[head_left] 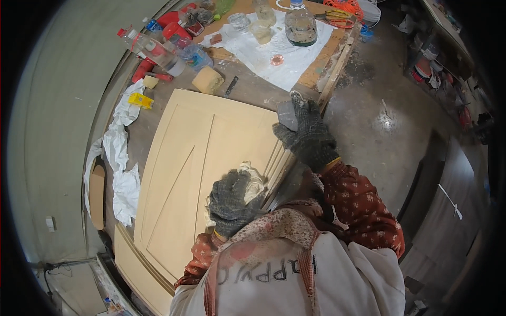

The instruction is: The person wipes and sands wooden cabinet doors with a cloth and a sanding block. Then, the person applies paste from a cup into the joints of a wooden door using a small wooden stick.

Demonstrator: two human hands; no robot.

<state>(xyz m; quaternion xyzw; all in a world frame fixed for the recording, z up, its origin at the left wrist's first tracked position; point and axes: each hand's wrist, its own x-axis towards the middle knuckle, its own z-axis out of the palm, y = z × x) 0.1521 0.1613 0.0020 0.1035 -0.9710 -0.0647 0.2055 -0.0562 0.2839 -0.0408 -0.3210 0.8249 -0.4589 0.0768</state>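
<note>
A cream-coloured cabinet door panel [179,147] lies in front of me, with grooves forming a frame and a diagonal line. My left hand [232,203], in a dark grey knitted glove, is closed on a crumpled cream rag [253,184] resting on the panel near its right side. At the panel's far right corner, my right hand [311,131], gloved alike, grips a flat grey piece of sandpaper [287,115] between thumb and fingers. The sandpaper is at the panel's edge; whether it touches is hard to tell. More panel edges show stacked beneath on the right.
Beyond the panel are a yellow sponge block [207,80], plastic bottles [158,52], a large clear jug [300,26] on white paper, and pliers [337,17]. Crumpled white paper [117,147] and a small yellow box [140,100] lie left. Concrete floor [363,121] extends to the right.
</note>
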